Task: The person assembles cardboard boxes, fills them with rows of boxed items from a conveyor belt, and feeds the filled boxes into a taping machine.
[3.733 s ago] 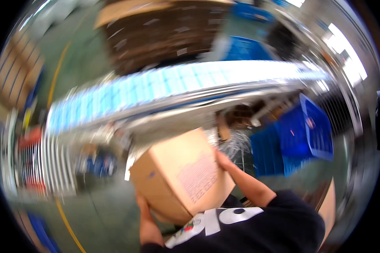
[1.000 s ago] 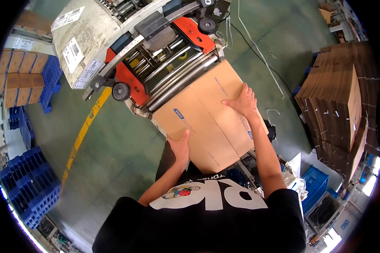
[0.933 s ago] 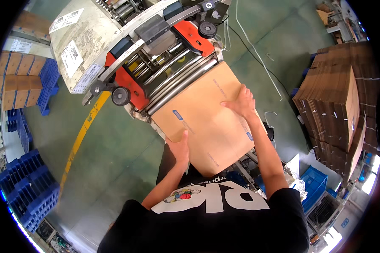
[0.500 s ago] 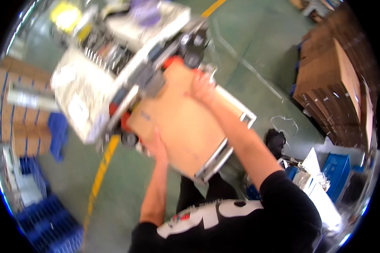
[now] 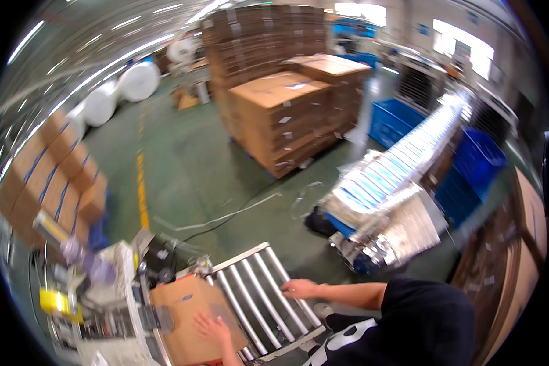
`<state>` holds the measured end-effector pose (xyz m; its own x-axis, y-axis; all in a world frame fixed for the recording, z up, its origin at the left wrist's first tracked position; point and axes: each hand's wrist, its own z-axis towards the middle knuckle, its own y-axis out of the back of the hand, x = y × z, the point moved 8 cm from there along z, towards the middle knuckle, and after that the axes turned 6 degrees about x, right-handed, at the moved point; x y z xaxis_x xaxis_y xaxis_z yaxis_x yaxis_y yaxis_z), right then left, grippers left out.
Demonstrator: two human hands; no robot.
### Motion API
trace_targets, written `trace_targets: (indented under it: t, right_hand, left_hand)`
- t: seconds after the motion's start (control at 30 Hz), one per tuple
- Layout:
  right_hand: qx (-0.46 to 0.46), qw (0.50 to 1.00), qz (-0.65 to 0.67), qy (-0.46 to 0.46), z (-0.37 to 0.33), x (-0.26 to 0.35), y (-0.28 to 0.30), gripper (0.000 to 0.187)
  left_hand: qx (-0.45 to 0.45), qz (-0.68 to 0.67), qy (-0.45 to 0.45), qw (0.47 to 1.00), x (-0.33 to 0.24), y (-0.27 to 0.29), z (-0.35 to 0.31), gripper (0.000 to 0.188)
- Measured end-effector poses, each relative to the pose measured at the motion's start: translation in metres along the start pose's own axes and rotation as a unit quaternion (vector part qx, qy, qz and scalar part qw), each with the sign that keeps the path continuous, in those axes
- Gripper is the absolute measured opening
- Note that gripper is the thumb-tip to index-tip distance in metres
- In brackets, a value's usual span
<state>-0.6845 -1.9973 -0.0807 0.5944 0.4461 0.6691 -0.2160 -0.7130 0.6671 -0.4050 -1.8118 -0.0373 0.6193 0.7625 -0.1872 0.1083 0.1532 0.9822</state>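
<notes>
A brown cardboard box (image 5: 186, 314) sits at the left side of a metal roller conveyor (image 5: 259, 305), next to a machine. My left hand (image 5: 212, 329) lies on the box with its fingers spread, not wrapped round it. Out over the right part of the rollers is my right hand (image 5: 299, 288), apart from the box, its fingers loosely extended and nothing visible in them. Whether its fingertips touch a roller I cannot tell.
At the left stands the packing machine (image 5: 119, 311) with a yellow tape roll (image 5: 61, 305). Stacked cartons (image 5: 280, 116) rise ahead. Rightward, a slatted conveyor (image 5: 387, 174) slopes down near blue crates (image 5: 396, 122). Flat cardboard (image 5: 500, 287) stands at the far right. Cords (image 5: 226, 216) lie on the floor.
The view has swung toward the right and up. My right hand has come off the box and is over the rollers. My left hand is still on the box.
</notes>
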Motion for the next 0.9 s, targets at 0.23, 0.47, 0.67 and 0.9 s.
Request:
trace_targets:
  t: [0.23,0.47,0.67,0.9]
  right_hand:
    - [-0.11,0.911,0.037,-0.395,-0.374,-0.232,0.043,0.038]
    - [-0.383,0.756,0.271,-0.455,-0.612,-0.275,-0.015,0.042]
    - [-0.534,0.659,0.264,-0.458,-0.771,-0.298,-0.008,0.038]
    - [-0.663,0.521,0.276,-0.461,-0.895,-0.282,0.048,0.038]
  left_hand:
    - [0.107,-0.412,-0.245,0.871,-0.189,0.047,0.012,0.05]
    - [0.261,-0.63,-0.547,0.486,-0.523,0.281,-0.271,0.037]
    - [0.282,-0.61,-0.74,0.023,-0.598,0.409,-0.514,0.021]
    - [0.597,-0.409,-0.606,-0.33,-0.665,0.412,-0.695,0.017]
